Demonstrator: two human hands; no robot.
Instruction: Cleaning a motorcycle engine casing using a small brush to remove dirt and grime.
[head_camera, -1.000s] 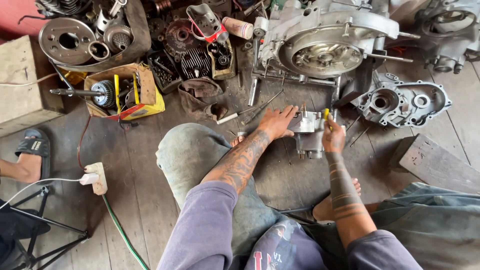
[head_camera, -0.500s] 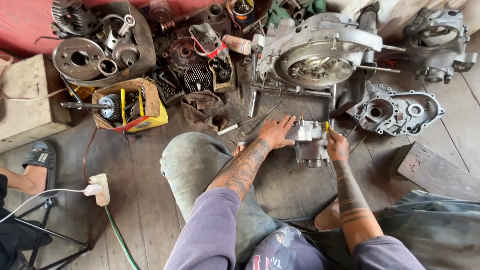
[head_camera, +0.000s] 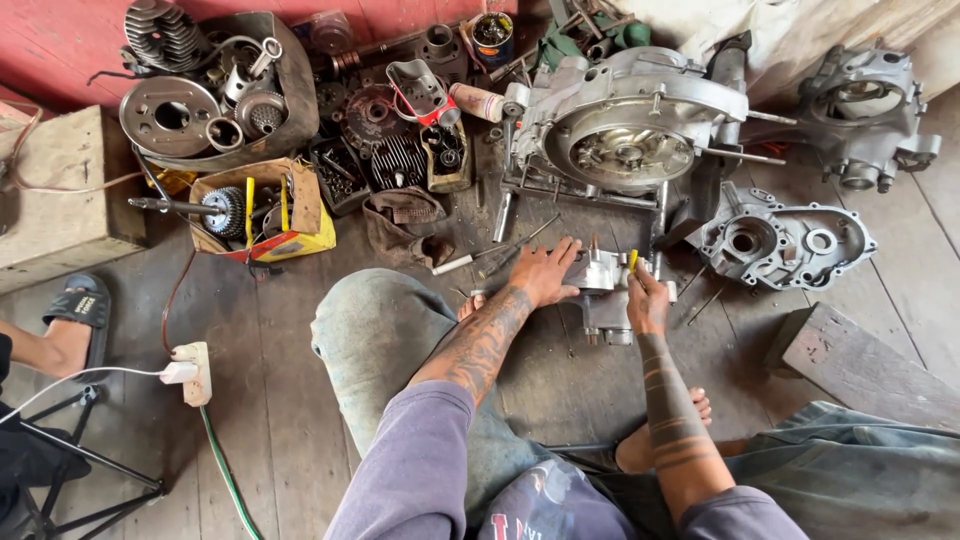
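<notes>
I sit on a wooden floor with a small grey metal engine part (head_camera: 604, 290) in front of my knees. My left hand (head_camera: 543, 272) rests on its left side and steadies it. My right hand (head_camera: 647, 300) grips a yellow-handled tool (head_camera: 632, 261) pressed against the part's right side. Only the tip of the tool's handle shows above my fingers.
A large engine casing (head_camera: 625, 130) lies just beyond the part, and a casing cover (head_camera: 782, 240) to its right. Boxes of gears and parts (head_camera: 262, 210) sit at the left. Loose tools (head_camera: 490, 255) lie by my left hand. A wooden plank (head_camera: 860, 370) is at the right. A power strip (head_camera: 193, 372) and another person's sandalled foot (head_camera: 70, 325) are at the left.
Both hands stay on the small engine part. The view has shifted downward slightly, so the floor items sit lower in frame; nothing was picked up or let go.
</notes>
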